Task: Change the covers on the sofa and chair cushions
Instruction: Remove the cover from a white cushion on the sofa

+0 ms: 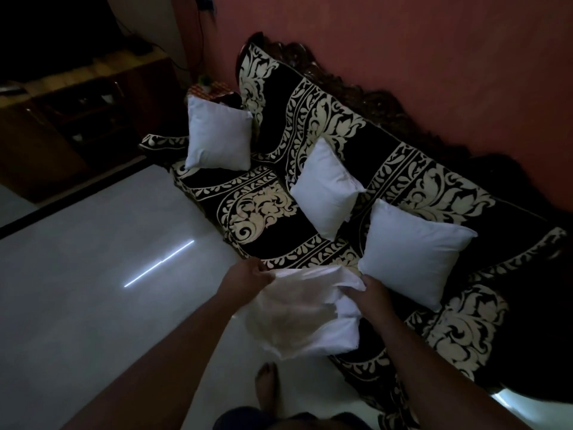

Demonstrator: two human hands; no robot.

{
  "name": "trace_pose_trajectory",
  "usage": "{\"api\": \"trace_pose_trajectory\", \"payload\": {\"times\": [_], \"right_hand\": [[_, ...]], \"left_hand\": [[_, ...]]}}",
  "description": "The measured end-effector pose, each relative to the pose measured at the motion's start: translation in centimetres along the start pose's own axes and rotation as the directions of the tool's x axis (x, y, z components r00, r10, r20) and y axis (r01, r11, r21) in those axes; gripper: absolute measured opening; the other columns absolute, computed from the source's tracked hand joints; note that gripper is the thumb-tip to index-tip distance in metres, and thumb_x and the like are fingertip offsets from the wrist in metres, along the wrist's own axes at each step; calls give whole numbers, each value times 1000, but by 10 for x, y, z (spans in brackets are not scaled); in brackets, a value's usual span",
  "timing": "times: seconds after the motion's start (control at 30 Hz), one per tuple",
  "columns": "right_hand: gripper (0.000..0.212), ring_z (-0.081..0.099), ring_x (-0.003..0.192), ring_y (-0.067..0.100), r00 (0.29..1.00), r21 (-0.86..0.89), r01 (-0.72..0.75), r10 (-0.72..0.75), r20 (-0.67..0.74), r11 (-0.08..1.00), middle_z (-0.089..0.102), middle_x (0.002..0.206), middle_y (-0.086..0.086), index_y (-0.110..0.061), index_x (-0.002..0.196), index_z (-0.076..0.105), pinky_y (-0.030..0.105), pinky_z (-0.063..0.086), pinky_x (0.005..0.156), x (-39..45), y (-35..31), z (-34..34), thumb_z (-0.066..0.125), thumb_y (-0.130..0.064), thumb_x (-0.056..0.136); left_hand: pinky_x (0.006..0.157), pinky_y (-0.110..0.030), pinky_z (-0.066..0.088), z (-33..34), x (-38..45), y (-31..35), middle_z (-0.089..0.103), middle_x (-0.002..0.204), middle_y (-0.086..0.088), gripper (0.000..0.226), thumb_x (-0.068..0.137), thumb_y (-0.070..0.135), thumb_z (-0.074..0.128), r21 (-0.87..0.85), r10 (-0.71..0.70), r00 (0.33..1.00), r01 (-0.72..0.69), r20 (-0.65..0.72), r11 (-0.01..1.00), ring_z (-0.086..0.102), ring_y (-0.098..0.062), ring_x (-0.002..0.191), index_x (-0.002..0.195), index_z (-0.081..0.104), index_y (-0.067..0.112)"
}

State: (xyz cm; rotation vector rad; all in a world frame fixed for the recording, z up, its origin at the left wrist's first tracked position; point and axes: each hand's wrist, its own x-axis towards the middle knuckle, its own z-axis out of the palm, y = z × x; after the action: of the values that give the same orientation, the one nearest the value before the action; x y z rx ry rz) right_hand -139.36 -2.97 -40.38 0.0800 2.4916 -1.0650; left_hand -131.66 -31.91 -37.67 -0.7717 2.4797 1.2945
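A sofa (pixel 266 225) draped in black cloth with cream floral patterns runs along the pink wall. Three plain white cushions lean on it: one at the far end (pixel 218 135), one in the middle (pixel 325 187), one nearest me (pixel 409 252). In front of the sofa's edge I hold a fourth white cushion (pixel 338 333) partly inside a thin white cover (pixel 291 308). My left hand (pixel 245 274) grips the cover's upper left edge. My right hand (pixel 370 293) grips the cover's right edge against the cushion.
A glossy pale floor (pixel 93 274) spreads to the left. My bare foot (pixel 266 386) stands below the cushion. A dark wooden cabinet (pixel 71 119) sits at the back left, with a small side table (pixel 214 91) beside the sofa's far end.
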Motion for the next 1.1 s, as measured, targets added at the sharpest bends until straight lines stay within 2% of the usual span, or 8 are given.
{"api": "trace_pose_trajectory", "payload": {"times": [0.07, 0.17, 0.3, 0.43, 0.63, 0.8, 0.93, 1.1], "right_hand": [[26, 71, 84, 10, 983, 288, -86, 34, 181, 954, 74, 94, -4, -17, 104, 69, 14, 52, 68, -3, -17, 2, 82, -26, 84], [28, 72, 104, 29, 891, 503, -363, 135, 433, 784, 76, 108, 12, -10, 114, 71, 42, 58, 92, 0, -28, 1, 72, -26, 92], [24, 62, 88, 29, 988, 76, -135, 128, 82, 988, 65, 92, 16, -6, 89, 57, 40, 49, 76, 13, -33, -3, 63, -29, 85], [11, 62, 85, 31, 930, -508, 70, -240, -277, 859, 64, 93, 6, -17, 93, 54, 34, 38, 64, 17, -36, -7, 64, -22, 91], [24, 67, 79, 28, 994, -72, -24, 16, -104, 997, 66, 80, 6, -12, 81, 61, 40, 56, 64, 42, -43, -21, 74, -31, 87], [22, 63, 84, 23, 986, -330, 30, -82, -147, 943, 63, 82, -4, -26, 81, 55, 30, 42, 64, 51, -24, -45, 75, -32, 86], [15, 64, 90, 27, 998, -419, 43, -57, -20, 907, 66, 95, 2, -25, 96, 60, 34, 50, 72, 74, -4, -58, 69, -31, 87], [10, 65, 93, 27, 998, -320, 51, -33, 62, 946, 69, 98, 4, -22, 96, 63, 30, 45, 71, 114, 34, -83, 67, -27, 89]], "left_hand": [[80, -35, 52, 3, 15, -4, 71, 97, -2, 25, 91, 42, 68, 47, -15, 999, 17, -50, 999, 66, -21, 93, 100, 66, 19], [81, -34, 45, 5, 32, -9, 68, 110, -12, 31, 102, 40, 54, -67, -73, 989, 65, -131, 996, 64, -31, 105, 111, 60, 11], [76, -34, 41, 9, 40, -7, 65, 102, -14, 29, 106, 35, 45, -52, -37, 983, 28, -177, 998, 63, -37, 103, 111, 50, 7], [71, -35, 42, 18, 45, 6, 66, 100, -15, 29, 107, 34, 42, -22, -11, 982, 6, -189, 1000, 65, -37, 96, 109, 49, 6], [75, -39, 57, 25, 63, 19, 69, 104, -19, 40, 100, 41, 48, -589, -287, 954, 184, -86, 787, 69, -32, 91, 113, 60, 4], [81, -41, 59, 33, 66, 25, 65, 111, -1, 67, 76, 52, 84, -384, -70, 991, 110, 116, 917, 67, -20, 100, 120, 50, 17], [68, -29, 44, 46, 80, 52, 64, 83, 3, 15, 94, 34, 67, 49, -44, 999, 44, -3, 998, 65, -21, 85, 90, 63, 19], [61, -28, 39, 86, 99, 92, 60, 79, 4, 17, 103, 27, 56, -154, -103, 990, 87, -98, 984, 58, -18, 79, 90, 61, 16]]}}
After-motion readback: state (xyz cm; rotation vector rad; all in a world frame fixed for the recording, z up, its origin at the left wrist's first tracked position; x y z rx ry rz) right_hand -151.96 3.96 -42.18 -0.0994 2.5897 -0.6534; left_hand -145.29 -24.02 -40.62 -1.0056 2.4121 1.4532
